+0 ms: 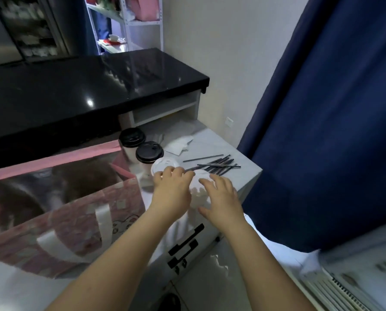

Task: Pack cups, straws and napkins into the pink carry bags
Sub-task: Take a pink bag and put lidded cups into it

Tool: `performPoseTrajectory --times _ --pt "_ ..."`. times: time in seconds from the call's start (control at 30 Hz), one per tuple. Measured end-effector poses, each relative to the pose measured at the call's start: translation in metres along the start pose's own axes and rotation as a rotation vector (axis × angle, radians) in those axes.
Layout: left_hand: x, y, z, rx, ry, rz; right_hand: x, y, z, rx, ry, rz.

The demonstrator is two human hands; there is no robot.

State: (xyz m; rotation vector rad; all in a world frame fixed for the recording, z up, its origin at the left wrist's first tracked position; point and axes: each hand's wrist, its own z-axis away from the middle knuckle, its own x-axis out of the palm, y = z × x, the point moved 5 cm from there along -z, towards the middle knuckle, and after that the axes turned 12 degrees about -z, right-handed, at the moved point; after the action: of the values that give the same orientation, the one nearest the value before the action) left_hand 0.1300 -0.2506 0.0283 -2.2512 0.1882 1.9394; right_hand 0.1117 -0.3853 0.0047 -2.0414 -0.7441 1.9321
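An open pink carry bag (80,212) with white handles stands on the white counter at the left. Right of it stand two paper cups with black lids (132,136) (149,151). In front of them are two cups with white lids. My left hand (172,191) lies over the near edge of the farther white-lidded cup (164,164), fingers curled down on its lid. My right hand (222,198) grips the nearer white-lidded cup (198,194), fingers on top and thumb at its near side. Several black straws (216,164) lie behind my hands. White napkins (179,143) lie further back.
A glossy black countertop (86,93) rises behind the bag. The white counter (243,173) ends just right of the straws, where a dark blue curtain (322,131) hangs. A white cabinet door with a black handle (185,245) is below my wrists.
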Motion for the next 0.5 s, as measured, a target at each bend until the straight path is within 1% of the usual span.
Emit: performPoseTrajectory --times 0.07,0.13,0.27,0.4,0.5 --pt "0.001 -0.004 -0.02 0.007 0.006 -0.023 0.001 0.004 -0.02 0.032 -0.058 0.017" --pt "0.004 -0.007 -0.035 -0.03 0.018 -0.007 0.005 0.009 -0.036 0.061 -0.111 0.02" --pt "0.009 -0.008 -0.048 -0.1 0.035 0.093 0.021 0.012 -0.054 0.015 -0.18 0.066" --pt "0.012 -0.009 -0.057 -0.137 -0.009 0.145 0.023 0.014 -0.06 -0.047 -0.16 -0.016" --pt "-0.002 -0.011 -0.064 -0.184 0.039 0.153 0.003 0.022 -0.067 -0.078 -0.108 -0.056"
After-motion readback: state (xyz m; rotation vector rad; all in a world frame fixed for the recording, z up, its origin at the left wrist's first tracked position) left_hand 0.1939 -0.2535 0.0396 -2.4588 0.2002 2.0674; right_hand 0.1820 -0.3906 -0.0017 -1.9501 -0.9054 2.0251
